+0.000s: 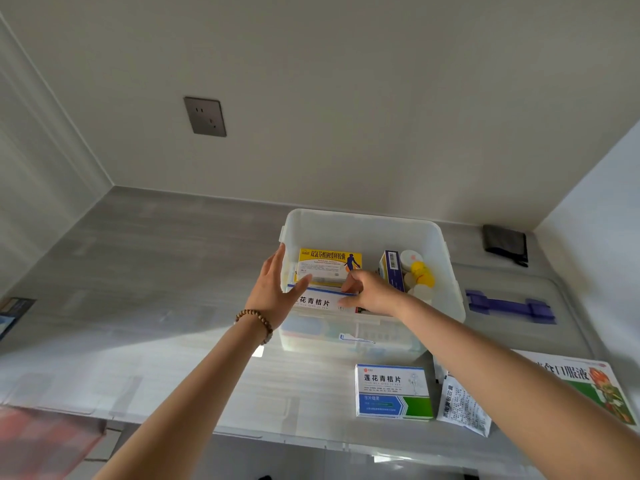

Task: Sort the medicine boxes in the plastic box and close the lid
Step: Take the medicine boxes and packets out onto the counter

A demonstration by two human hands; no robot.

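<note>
Head view: right hand [367,292] pinches white medicine box [318,301] upright inside plastic box [446,258]. Left hand [273,285] straight-fingered at its left wall. Risk: it jams against yellow box [329,263], or tips if released early.

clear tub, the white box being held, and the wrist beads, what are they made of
Translucent white storage tub: moulded plastic, frosted; contents show dimly through its walls.
White medicine box pinched by the right hand: printed cardboard, judging by its straight folded edge.
Brown bead bracelet: probably wood, matte; possibly seed or resin.
</note>
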